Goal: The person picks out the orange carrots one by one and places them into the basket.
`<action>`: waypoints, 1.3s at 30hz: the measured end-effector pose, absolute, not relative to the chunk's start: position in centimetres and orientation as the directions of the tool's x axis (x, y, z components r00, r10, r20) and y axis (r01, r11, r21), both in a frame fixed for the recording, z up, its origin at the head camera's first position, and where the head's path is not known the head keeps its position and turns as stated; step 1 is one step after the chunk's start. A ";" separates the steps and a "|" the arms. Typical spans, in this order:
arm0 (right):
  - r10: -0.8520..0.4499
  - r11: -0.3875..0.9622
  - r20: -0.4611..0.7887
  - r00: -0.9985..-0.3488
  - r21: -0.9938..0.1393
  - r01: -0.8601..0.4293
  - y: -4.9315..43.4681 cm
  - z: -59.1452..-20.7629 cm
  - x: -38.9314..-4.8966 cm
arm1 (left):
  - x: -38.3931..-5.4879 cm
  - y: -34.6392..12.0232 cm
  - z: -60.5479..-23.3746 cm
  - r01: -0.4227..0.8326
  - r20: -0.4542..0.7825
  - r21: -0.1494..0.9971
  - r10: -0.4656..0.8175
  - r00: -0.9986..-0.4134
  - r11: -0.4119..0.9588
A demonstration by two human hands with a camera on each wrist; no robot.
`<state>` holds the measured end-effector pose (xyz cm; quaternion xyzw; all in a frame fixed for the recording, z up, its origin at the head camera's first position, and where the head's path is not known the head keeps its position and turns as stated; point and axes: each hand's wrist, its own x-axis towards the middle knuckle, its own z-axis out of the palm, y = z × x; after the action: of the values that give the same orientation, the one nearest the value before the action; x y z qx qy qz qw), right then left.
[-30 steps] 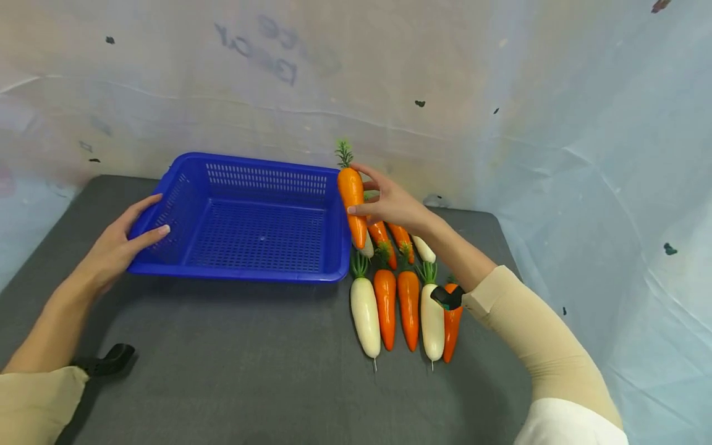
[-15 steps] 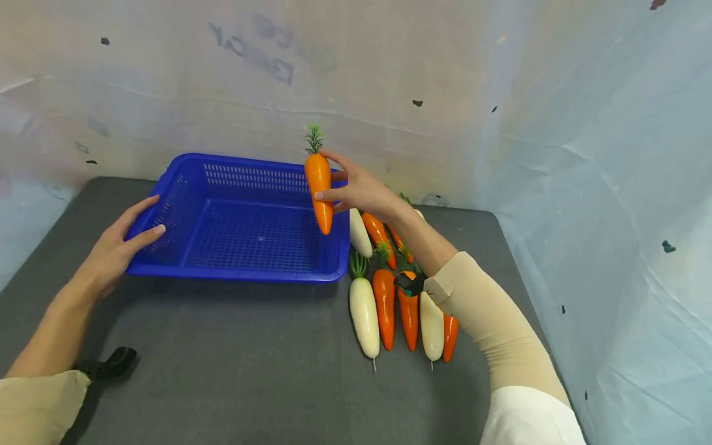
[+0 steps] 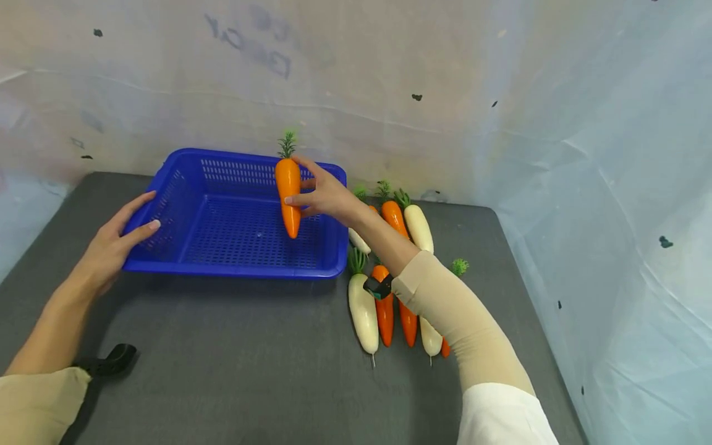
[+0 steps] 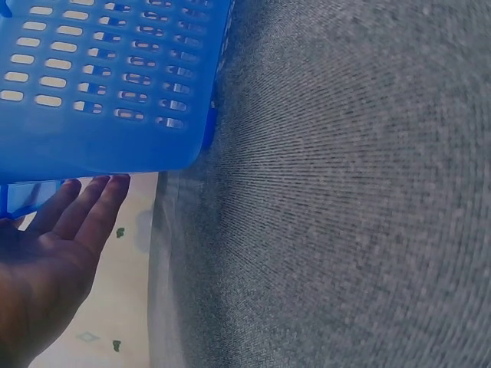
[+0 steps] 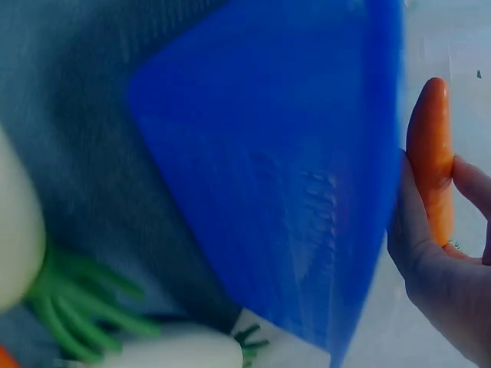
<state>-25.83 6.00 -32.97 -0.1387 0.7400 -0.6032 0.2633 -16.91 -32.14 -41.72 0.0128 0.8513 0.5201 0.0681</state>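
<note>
Progress reads as early. Visible floor of the blue plastic basket (image 3: 233, 272) carries no vegetable; a small part of it is hidden behind the held carrot and the hand. One orange carrot (image 3: 288, 193) is off the surface (image 3: 245, 364), suspended over the right half of the basket, leafy top (image 3: 287, 146) up and tip down, not yet released. Right hand (image 3: 329, 196): grip closed to the carrot's thickness, thumb on one side and fingers on the other, pinching it near mid-length. Left hand (image 3: 108, 244): grip on the basket's left rim, thumb hooked over and fingers against the outer side; no vegetable in it. Outstanding stock lies just right of the basket in two rough rows: white daikon radishes (image 3: 363, 315) mixed with loose carrots (image 3: 384, 318), leaf ends toward the back. Exact count not possible, as the right sleeve (image 3: 461, 327) and forearm cover several. Judgement: the held carrot is mid-transfer, positioned well enough for lowering; the two rows are the part left.
</note>
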 end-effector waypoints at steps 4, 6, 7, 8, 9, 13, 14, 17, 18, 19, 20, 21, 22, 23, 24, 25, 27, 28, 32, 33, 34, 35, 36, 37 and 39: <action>-0.512 0.267 -0.252 -0.821 -0.955 0.126 4.4 -34.0 -25.8 | -16.8 -32.3 -41.9 -0.042 -0.093 0.895 0.093 -0.991 0.445; -0.509 0.289 -0.271 -0.817 -0.948 0.135 3.6 -34.8 -25.6 | -16.5 -32.5 -42.0 -0.045 -0.096 0.899 0.096 -0.991 0.436; -0.509 0.296 -0.280 -0.814 -0.945 0.140 3.2 -35.1 -25.5 | -16.4 -32.6 -42.1 -0.048 -0.100 0.899 0.097 -0.990 0.435; -0.509 0.298 -0.290 -0.810 -0.943 0.150 2.8 -35.5 -25.4 | -16.3 -32.7 -42.2 -0.051 -0.104 0.899 0.100 -0.990 0.435; -0.512 0.300 -0.295 -0.807 -0.941 0.154 2.5 -35.9 -25.2 | -16.2 -32.8 -42.2 -0.055 -0.110 0.898 0.102 -0.989 0.438; -0.514 0.272 -0.309 -0.800 -0.944 0.190 1.2 -36.8 -25.1 | -16.0 -32.7 -42.4 -0.050 -0.111 0.893 0.112 -0.988 0.446; -0.514 0.266 -0.314 -0.798 -0.943 0.200 0.9 -36.9 -25.1 | -16.0 -32.7 -42.4 -0.048 -0.109 0.895 0.113 -0.988 0.444; -0.516 0.260 -0.341 -0.786 -0.936 0.235 0.0 -36.6 -25.1 | -16.0 -32.6 -42.4 -0.040 -0.098 0.896 0.110 -0.989 0.443; -0.517 0.260 -0.348 -0.782 -0.934 0.244 -0.2 -36.5 -25.2 | -16.0 -32.6 -42.4 -0.038 -0.095 0.896 0.108 -0.990 0.442; -0.516 0.257 -0.356 -0.779 -0.932 0.255 -0.5 -36.4 -25.1 | -16.1 -32.6 -42.4 -0.037 -0.093 0.896 0.106 -0.990 0.442; -0.517 0.249 -0.359 -0.777 -0.932 0.264 -0.7 -36.4 -25.1 | -16.1 -32.6 -42.3 -0.036 -0.091 0.896 0.104 -0.990 0.443; -0.517 0.247 -0.362 -0.776 -0.931 0.270 -1.0 -36.4 -25.1 | -16.1 -32.6 -42.3 -0.036 -0.090 0.894 0.101 -0.991 0.447; -0.513 0.245 -0.367 -0.776 -0.929 0.278 -1.3 -36.4 -25.1 | -16.1 -32.6 -42.2 -0.035 -0.089 0.893 0.100 -0.991 0.449; -0.509 0.242 -0.370 -0.777 -0.928 0.284 -1.5 -36.5 -25.0 | -16.1 -32.6 -42.2 -0.036 -0.090 0.893 0.099 -0.991 0.449; -0.505 0.240 -0.373 -0.778 -0.927 0.288 -1.8 -36.6 -25.0 | -16.1 -32.6 -42.1 -0.038 -0.092 0.891 0.098 -0.991 0.452; -0.499 0.242 -0.376 -0.781 -0.926 0.291 -2.0 -36.7 -25.0 | -16.1 -32.6 -42.1 -0.041 -0.094 0.891 0.097 -0.991 0.452; -0.484 0.248 -0.382 -0.787 -0.923 0.295 -2.5 -36.9 -25.0 | -16.1 -32.5 -42.0 -0.047 -0.100 0.895 0.098 -0.990 0.444; -0.476 0.250 -0.384 -0.791 -0.922 0.297 -2.7 -37.1 -24.9 | -16.0 -32.6 -42.0 -0.048 -0.101 0.895 0.097 -0.990 0.444; -0.452 0.266 -0.389 -0.803 -0.918 0.295 -3.6 -37.9 -24.8 | -16.0 -32.6 -41.9 -0.046 -0.100 0.896 0.101 -0.990 0.441; -0.446 0.268 -0.393 -0.804 -0.916 0.299 -3.8 -38.1 -24.8 | -15.9 -32.6 -41.9 -0.044 -0.099 0.895 0.103 -0.990 0.444; -0.441 0.269 -0.395 -0.806 -0.915 0.301 -4.0 -38.3 -24.7 | -15.9 -32.6 -41.9 -0.040 -0.097 0.893 0.104 -0.990 0.448; -0.436 0.270 -0.399 -0.807 -0.913 0.305 -4.2 -38.4 -24.7 | -15.9 -32.6 -41.9 -0.037 -0.094 0.894 0.106 -0.990 0.447; -0.431 0.272 -0.403 -0.807 -0.911 0.310 -4.4 -38.6 -24.7 | -15.9 -32.6 -41.9 -0.035 -0.092 0.894 0.106 -0.990 0.447; -0.425 0.275 -0.408 -0.808 -0.909 0.315 -4.5 -38.8 -24.6 | -15.8 -32.6 -41.9 -0.033 -0.090 0.893 0.106 -0.990 0.448; -0.413 0.278 -0.421 -0.807 -0.903 0.329 -4.7 -39.0 -24.6 | -15.8 -32.5 -41.9 -0.030 -0.088 0.892 0.107 -0.990 0.451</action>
<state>-24.55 -4.72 -39.03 -0.0287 0.7372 -0.6002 0.3091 -15.80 -32.47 -41.90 0.0227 0.8492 0.5235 0.0656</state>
